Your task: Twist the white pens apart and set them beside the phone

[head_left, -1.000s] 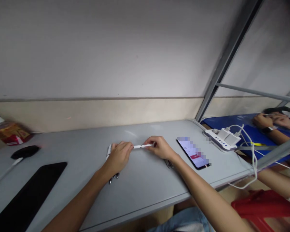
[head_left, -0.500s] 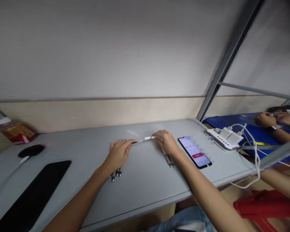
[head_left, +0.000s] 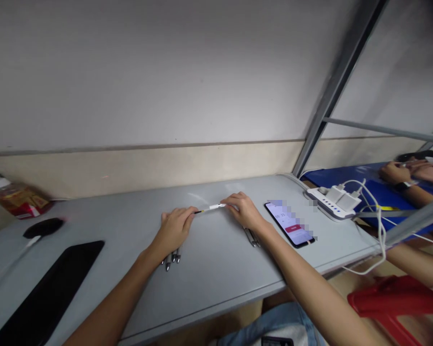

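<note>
My left hand (head_left: pixel 175 226) pinches the dark end of a thin pen refill (head_left: pixel 200 212), closed on it. My right hand (head_left: pixel 242 210) is closed on the far end of a white pen barrel (head_left: pixel 215 207). Refill and barrel lie in one line just above the desk, the refill's other end seemingly inside the barrel. Several pens with metallic tips (head_left: pixel 168 265) lie by my left wrist, partly hidden under it. Grey pens (head_left: pixel 251 238) lie partly covered by my right hand and forearm.
A lit phone (head_left: pixel 289 224) lies right of my right forearm, near a white power strip (head_left: pixel 332 204) with looping cables. A black tablet-like slab (head_left: pixel 50 293), a black disc (head_left: pixel 43 228) and a jar (head_left: pixel 19 199) are at left. Another person's hands (head_left: pixel 396 172) show at far right.
My hands have drawn a little closer together. The gap between refill and white barrel has closed, with less of the refill showing. The view has shifted slightly.
</note>
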Motion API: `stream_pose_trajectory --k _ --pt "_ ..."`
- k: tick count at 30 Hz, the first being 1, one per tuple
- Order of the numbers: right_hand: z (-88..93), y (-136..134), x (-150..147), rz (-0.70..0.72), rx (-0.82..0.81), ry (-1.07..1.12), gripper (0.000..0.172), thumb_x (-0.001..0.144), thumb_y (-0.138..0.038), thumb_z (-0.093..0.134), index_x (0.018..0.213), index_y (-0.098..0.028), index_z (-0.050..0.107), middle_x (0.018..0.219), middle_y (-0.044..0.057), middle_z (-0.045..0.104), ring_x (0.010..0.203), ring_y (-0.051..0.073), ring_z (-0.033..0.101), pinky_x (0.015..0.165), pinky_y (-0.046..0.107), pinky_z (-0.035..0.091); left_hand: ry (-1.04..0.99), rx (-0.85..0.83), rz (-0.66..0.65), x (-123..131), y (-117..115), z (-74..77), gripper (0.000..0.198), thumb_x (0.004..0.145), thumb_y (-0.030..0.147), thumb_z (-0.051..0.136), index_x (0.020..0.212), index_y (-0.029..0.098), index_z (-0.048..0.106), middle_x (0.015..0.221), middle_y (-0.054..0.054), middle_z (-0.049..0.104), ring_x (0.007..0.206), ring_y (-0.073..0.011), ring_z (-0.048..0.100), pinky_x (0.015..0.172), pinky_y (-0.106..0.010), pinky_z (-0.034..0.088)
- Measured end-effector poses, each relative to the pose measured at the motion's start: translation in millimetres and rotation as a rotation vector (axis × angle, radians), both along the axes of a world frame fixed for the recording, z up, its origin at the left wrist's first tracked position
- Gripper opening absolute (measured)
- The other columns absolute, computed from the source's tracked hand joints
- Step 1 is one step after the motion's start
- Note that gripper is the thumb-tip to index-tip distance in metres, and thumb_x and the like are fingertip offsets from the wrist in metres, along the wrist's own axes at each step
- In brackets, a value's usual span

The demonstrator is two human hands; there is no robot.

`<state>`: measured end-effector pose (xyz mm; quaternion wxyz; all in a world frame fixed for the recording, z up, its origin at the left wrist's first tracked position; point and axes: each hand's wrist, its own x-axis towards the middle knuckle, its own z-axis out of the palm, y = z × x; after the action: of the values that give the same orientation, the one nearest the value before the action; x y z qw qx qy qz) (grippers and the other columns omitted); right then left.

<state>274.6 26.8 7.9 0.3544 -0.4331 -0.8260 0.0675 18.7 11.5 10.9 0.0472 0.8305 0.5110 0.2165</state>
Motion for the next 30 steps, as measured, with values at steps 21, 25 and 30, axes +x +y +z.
stream_pose_trajectory --k 21,25,30 --pt "9.7 -15 -18 0.191 -0.367 0.373 0.032 0.094 -0.038 0.046 0.1 -0.016 0.068 0.066 0.001 0.059 0.062 0.012 0.05 0.059 0.024 0.037 0.019 0.064 -0.12 6 -5 5.1 0.024 0.098 0.032 0.033 0.101 0.023 0.055 0.096 -0.001 0.063 0.094 -0.0189 0.053 0.08 -0.035 0.029" --pt "12.1 -14 -15 0.27 -0.494 0.444 0.03 0.085 -0.041 0.059 0.102 -0.017 0.063 0.063 -0.005 0.045 0.055 0.009 0.039 0.052 0.021 0.03 0.005 0.085 -0.098 4 -5 8.1 0.023 0.098 0.033 0.034 0.099 0.022 0.054 0.091 -0.001 0.061 0.09 -0.0187 0.052 0.081 -0.035 0.029" --pt "13.3 -13 -10 0.195 -0.486 0.396 0.037 0.091 -0.045 0.047 0.077 -0.014 0.062 0.057 -0.004 0.042 0.053 0.009 0.036 0.052 0.023 0.029 -0.011 0.067 -0.103 4 -7 8.7 0.024 0.098 0.032 0.032 0.098 0.022 0.054 0.09 -0.001 0.061 0.09 -0.0187 0.052 0.081 -0.035 0.029"
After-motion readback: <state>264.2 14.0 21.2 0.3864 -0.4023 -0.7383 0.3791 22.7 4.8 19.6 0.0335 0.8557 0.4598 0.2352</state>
